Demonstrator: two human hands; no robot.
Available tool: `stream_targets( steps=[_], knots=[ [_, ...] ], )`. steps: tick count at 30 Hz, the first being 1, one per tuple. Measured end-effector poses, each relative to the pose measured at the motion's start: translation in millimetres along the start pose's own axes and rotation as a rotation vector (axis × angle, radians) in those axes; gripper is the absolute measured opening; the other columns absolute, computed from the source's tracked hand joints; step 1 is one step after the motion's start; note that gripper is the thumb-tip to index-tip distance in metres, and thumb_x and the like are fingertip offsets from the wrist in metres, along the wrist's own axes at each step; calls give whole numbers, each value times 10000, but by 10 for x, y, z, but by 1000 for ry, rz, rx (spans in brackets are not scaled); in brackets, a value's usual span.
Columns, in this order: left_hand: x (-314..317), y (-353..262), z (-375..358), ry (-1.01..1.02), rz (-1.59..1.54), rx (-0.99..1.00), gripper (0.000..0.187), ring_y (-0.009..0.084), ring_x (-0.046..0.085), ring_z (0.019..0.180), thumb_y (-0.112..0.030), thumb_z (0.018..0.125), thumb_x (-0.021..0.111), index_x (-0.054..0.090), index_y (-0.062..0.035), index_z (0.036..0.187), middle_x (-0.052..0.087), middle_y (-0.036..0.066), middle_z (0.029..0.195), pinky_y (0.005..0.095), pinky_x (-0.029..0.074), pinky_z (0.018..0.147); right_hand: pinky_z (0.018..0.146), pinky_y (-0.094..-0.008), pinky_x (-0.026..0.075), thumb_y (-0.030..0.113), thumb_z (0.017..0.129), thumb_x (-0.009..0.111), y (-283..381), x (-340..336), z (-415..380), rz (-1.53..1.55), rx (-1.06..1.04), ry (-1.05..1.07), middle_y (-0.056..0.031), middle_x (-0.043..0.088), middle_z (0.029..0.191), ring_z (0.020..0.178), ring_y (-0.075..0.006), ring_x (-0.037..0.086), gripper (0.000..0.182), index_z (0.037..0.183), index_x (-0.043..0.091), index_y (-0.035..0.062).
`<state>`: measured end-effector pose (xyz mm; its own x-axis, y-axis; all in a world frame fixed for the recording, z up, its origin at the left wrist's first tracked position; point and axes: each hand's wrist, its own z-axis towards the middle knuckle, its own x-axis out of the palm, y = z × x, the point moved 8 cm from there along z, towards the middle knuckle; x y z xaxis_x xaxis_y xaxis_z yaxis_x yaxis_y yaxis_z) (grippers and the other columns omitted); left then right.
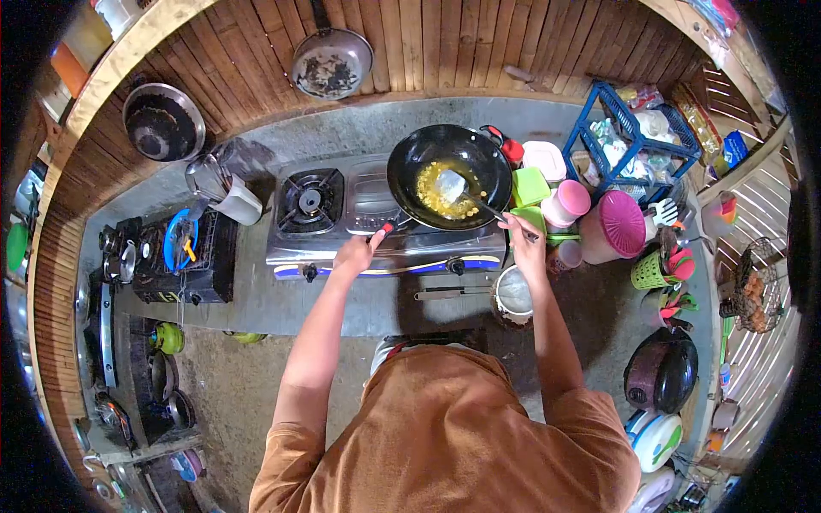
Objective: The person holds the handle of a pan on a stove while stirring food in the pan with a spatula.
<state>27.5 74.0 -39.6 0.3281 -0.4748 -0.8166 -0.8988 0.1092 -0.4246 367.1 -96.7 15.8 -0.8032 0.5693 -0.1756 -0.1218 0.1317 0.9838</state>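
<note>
A black wok (419, 141) sits on the right side of the gas stove (359, 248), holding small yellowish pieces in oil. My left hand (355, 252) is closed around the wok's handle (390, 229), left of the pan and over the stove's front. In my right hand (523, 239) is the dark handle of a spatula (451, 185), whose pale blade rests among the pieces inside the wok. Just below my right hand stands a white pot (515, 292). The left burner (310, 201) has nothing on it.
Green and pink containers (573, 198) stand close to the wok's right. Behind them is a blue rack (611, 141). A second stove (184, 274), bearing a blue basket, and a utensil holder (239, 203) are at the left. Pans hang on the wooden wall.
</note>
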Motion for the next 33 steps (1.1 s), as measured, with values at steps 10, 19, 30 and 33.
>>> stream_targets(
  steps=[10,19,30,33],
  knots=[
    [-80,-60,-68,-21,19,-11,808,420,580,1090,-703,897,346,653,18,1095,620,284,1120,481,446,940,867,-293,479,245,944,600,328,-27,346,-215,-385,-123,-141,706,1029,954,-196,670,284,1116,675,32],
    [-81,-74,-90,-2,31,-29,771,416,572,1103,-688,904,351,656,-12,1114,616,281,1131,471,442,950,589,-208,446,310,952,596,42,272,493,-28,-102,97,-53,725,945,661,-54,560,324,1144,676,61],
    [-90,-76,-91,-69,-29,14,796,424,592,1062,-710,888,371,681,8,1037,645,280,1044,483,443,932,907,-324,465,230,942,604,458,-284,96,-282,-437,-116,-125,715,993,963,-206,660,280,1089,675,3],
    [-78,-66,-87,-53,-20,4,786,424,592,1063,-707,890,371,687,-1,1032,642,282,1049,487,442,931,853,-308,487,210,948,594,309,-361,55,-328,-395,-91,-129,717,961,894,-189,667,266,1088,674,-2]
  ],
)
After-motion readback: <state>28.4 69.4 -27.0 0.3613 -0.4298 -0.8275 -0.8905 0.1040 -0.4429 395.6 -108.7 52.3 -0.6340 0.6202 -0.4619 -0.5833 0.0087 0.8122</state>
